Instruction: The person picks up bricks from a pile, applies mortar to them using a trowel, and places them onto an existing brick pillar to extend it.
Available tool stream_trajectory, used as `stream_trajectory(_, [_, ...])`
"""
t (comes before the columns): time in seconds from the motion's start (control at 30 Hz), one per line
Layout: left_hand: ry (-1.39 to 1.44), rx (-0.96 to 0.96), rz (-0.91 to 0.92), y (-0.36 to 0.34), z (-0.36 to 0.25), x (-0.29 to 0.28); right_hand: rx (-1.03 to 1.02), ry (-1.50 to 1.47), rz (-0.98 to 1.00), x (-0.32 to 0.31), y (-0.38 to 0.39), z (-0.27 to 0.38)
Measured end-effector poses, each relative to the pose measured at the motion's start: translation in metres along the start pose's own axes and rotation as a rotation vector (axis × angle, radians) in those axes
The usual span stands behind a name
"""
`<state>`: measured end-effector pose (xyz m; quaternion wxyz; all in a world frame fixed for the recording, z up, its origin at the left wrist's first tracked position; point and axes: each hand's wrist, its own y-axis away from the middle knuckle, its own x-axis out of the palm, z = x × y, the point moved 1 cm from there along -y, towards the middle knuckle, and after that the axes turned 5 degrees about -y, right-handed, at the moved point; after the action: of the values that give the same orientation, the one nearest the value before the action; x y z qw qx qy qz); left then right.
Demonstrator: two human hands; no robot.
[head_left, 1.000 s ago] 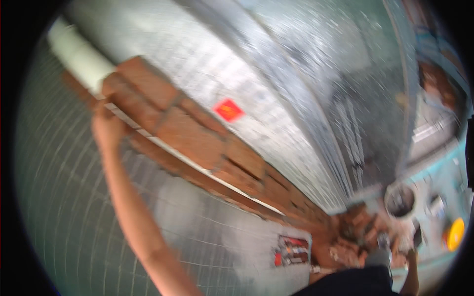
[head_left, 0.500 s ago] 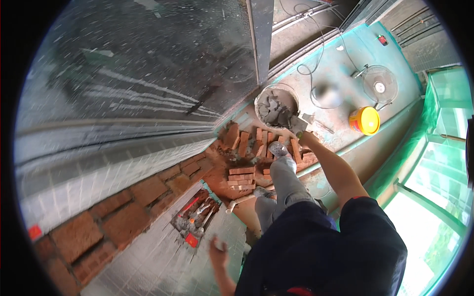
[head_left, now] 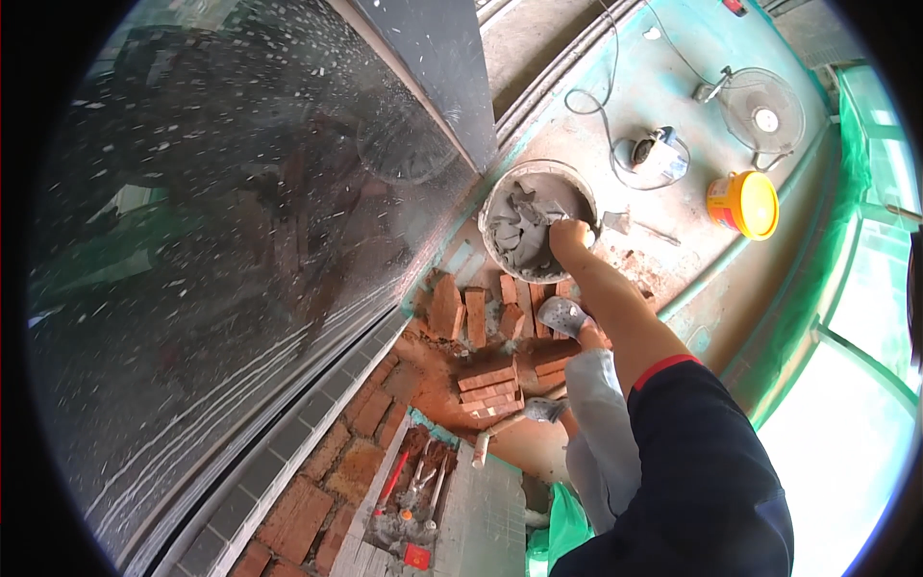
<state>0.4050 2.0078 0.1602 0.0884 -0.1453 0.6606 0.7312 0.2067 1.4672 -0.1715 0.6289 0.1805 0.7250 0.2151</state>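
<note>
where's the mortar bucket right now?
Head view, a little right of and above centre: the mortar bucket stands beside the dark reflective panel, just above the loose bricks in the picture, the right hand over its right part.

We wear a dark navy, short-sleeved shirt point(head_left: 692, 481) with a red band point(head_left: 665, 370) edging the sleeve, light grey trousers point(head_left: 604, 423) and grey shoes point(head_left: 561, 314).

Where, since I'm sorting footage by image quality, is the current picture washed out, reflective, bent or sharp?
Head view, lower right: the window is blown out to white; head view, left: the dark glass carries reflections; head view, toward the rim: long straight edges curve; head view, middle: the right hand and mortar look fairly sharp.
</note>
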Motion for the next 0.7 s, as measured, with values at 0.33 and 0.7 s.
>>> stream_trajectory(0.33, [0.046, 0.024, -0.045, -0.003, -0.021, 0.005, -0.638, 0.151, 0.394, -0.001, 0.001, -0.009])
stream_trajectory(0.7, [0.27, 0.283, -0.109, 0.076, -0.017, 0.002, -0.803, -0.313, 0.305, -0.071, 0.074, -0.025])
